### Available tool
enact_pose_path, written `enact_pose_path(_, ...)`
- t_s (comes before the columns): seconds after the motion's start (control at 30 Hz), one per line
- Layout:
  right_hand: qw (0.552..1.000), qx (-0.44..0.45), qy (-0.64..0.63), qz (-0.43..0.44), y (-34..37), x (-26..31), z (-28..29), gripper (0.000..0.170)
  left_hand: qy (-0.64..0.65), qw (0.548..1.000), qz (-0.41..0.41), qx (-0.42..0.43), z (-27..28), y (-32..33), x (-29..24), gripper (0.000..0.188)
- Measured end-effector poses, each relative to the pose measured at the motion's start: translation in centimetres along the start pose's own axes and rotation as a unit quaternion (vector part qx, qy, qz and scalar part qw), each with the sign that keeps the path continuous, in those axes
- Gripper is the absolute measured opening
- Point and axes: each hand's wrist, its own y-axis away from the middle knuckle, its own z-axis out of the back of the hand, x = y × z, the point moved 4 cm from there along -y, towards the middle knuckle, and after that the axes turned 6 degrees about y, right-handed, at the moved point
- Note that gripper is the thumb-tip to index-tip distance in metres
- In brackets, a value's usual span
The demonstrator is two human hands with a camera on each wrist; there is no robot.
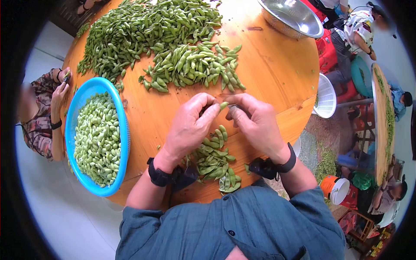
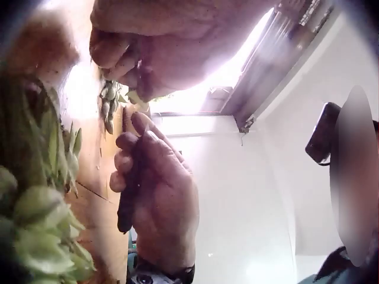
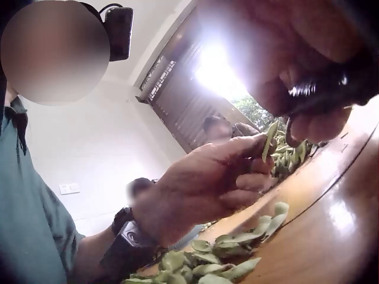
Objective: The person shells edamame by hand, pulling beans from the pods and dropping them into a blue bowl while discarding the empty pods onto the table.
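Observation:
My left hand (image 1: 188, 125) pinches a green soybean pod (image 1: 223, 105) between thumb and fingertips; the pod also shows upright in the right wrist view. Facing it closely, my right hand (image 1: 262, 125) grips a slim dark tool (image 2: 130, 198), whose exact kind I cannot tell. In the right wrist view the tool looks black and shiny. Beneath both hands, a small pile of pods (image 1: 214, 161) lies on the wooden table (image 1: 277, 69). A larger heap of pods (image 1: 143, 34) spreads beyond the hands.
At left, a blue basket (image 1: 126, 143) holds pale green shelled beans (image 1: 97, 143). A metal colander (image 1: 299, 21) stands at the far right edge, and a white basket (image 1: 327, 97) sits below it. Another person (image 1: 41, 112) works at the table's left side.

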Motion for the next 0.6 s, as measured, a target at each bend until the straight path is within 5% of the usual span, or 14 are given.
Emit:
enact_pose_path(0.1,1.000,0.014,0.021,0.015,0.2,0.3,-0.6,0.016,-0.042,0.997,-0.068,-0.024,-0.1,0.9,-0.4,0.014)
enact_pose_path(0.33,0.992,0.018,0.094,0.081,0.4,1.0,-1.2,0.013,-0.033,0.999,-0.009,-0.005,0.0,1.9,0.2,0.014)
enact_pose_path(0.6,0.978,0.015,0.143,0.154,0.4,1.0,-2.1,0.014,-0.107,0.990,-0.081,-0.051,0.2,2.7,-0.1,0.014)
